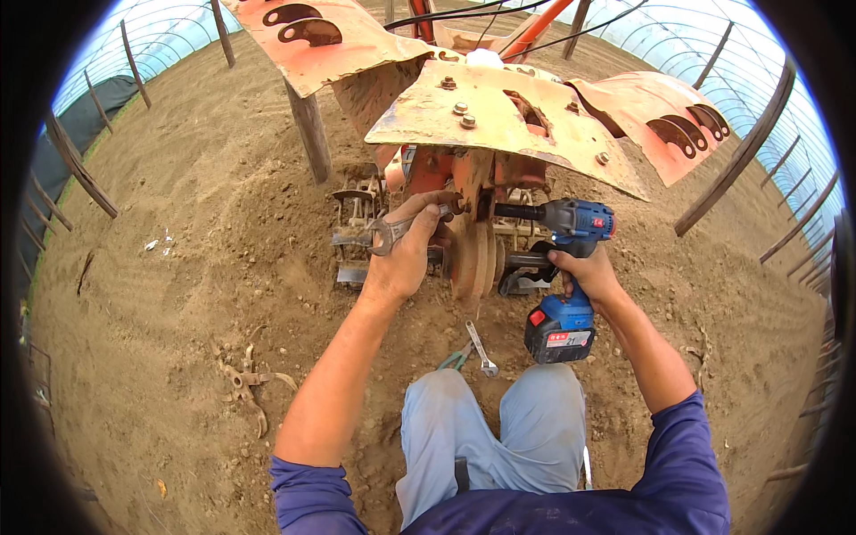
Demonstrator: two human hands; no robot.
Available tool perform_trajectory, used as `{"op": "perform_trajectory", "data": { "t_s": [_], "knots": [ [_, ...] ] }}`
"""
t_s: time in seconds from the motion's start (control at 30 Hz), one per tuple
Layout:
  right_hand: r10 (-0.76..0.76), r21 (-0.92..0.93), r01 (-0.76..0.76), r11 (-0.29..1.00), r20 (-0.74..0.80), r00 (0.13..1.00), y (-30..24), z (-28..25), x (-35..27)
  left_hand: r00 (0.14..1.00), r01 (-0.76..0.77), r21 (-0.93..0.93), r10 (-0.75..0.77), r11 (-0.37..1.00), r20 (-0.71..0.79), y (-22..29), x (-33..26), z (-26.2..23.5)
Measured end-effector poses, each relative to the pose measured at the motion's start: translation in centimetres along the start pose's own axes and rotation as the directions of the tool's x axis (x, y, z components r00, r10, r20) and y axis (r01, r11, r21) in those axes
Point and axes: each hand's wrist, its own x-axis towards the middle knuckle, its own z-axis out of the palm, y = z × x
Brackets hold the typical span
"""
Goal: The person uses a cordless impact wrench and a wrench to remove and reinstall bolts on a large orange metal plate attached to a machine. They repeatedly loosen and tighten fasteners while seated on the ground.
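My left hand (412, 254) is closed round a worn metal spanner (385, 237). Its open jaw sticks out on the left, and its other end meets the left side of the tiller's central housing (471, 259). From the right, my right hand (585, 273) grips a blue and black cordless impact wrench (575, 219) by the handle. The black socket (517, 211) points left at the housing, level with the spanner. Whether it sits on a bolt head cannot be made out. Above both hands spreads the tiller's orange, soil-stained hood (499, 102), with several bolts in it.
On the soil before my knees lie an adjustable wrench (481, 348) and green-handled pliers (457, 358). Rusty curved metal pieces (245, 385) lie to the left. Bladed rotors (357, 223) flank the housing. Wooden posts (308, 129) stand around, under a plastic-film tunnel (169, 36).
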Motion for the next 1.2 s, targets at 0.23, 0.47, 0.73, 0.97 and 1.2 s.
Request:
{"op": "perform_trajectory", "data": {
  "t_s": [0.23, 0.47, 0.73, 0.97, 1.2],
  "knots": [
    [0.081, 0.006, -0.081, 0.997, -0.003, 0.997, 0.2, -0.3, 0.0, 0.994, -0.112, 0.156, 0.113, 0.981, 0.006, -1.2, -0.6, 0.6],
    [0.056, -0.013, -0.056, 0.998, 0.014, 0.998, 0.3, -0.4, 0.1, 0.955, -0.298, 0.263, 0.291, 0.918, 0.065, -0.7, -1.2, 0.9],
    [0.029, 0.005, -0.029, 1.000, 0.004, 1.000, 0.0, -0.3, -0.1, 0.903, -0.423, 0.418, 0.412, 0.804, 0.120, 0.0, -1.3, 1.4],
    [0.046, 0.011, -0.047, 0.999, 0.010, 0.999, -0.2, -0.4, -0.3, 0.915, -0.385, 0.358, 0.404, 0.851, 0.022, -0.8, -1.3, 3.2],
    [0.071, -0.064, -0.070, 0.996, 0.009, 0.997, -0.5, -0.6, -0.3, 0.978, -0.193, 0.356, 0.209, 0.914, -0.005, -0.4, -1.1, 3.6]
  ]
}}
